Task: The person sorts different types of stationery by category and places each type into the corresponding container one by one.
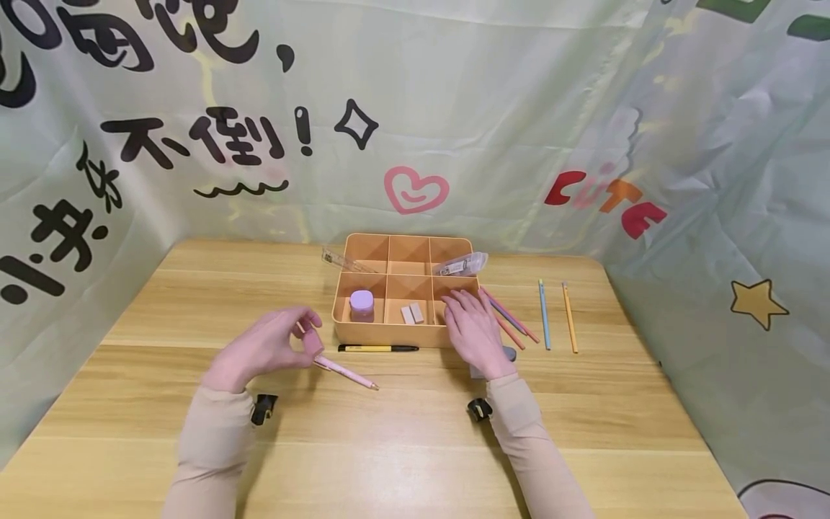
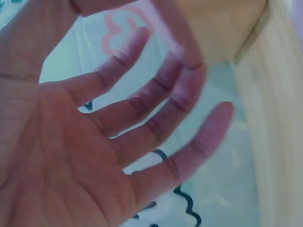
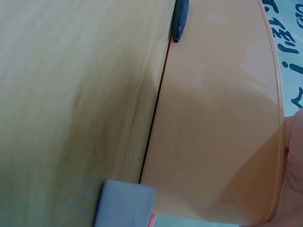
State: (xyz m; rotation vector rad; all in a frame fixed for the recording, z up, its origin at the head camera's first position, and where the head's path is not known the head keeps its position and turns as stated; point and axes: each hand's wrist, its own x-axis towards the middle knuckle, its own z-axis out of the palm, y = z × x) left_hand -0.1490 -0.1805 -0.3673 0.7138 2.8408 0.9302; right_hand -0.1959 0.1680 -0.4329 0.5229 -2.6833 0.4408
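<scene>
My left hand (image 1: 269,346) pinches a small pink block (image 1: 313,342) between thumb and fingers, left of the orange divided organizer (image 1: 389,334); its exact kind is unclear. In the left wrist view the other fingers (image 2: 156,127) are spread and bent. A pink pen (image 1: 346,373) lies on the table just below the block. My right hand (image 1: 472,328) reaches over the organizer's front wall, its fingers extended into the front right compartment. The palm side and anything beneath it are hidden. Two pale erasers (image 1: 411,313) and a purple-lidded jar (image 1: 362,305) occupy the neighbouring compartments.
A yellow-and-black pen (image 1: 378,348) lies along the organizer's front. Several colored pencils lie to the right, including a blue pencil (image 1: 544,315) and a yellow pencil (image 1: 569,317). A grey block (image 3: 125,203) sits beside the organizer. Clear packages (image 1: 460,264) lean in back compartments.
</scene>
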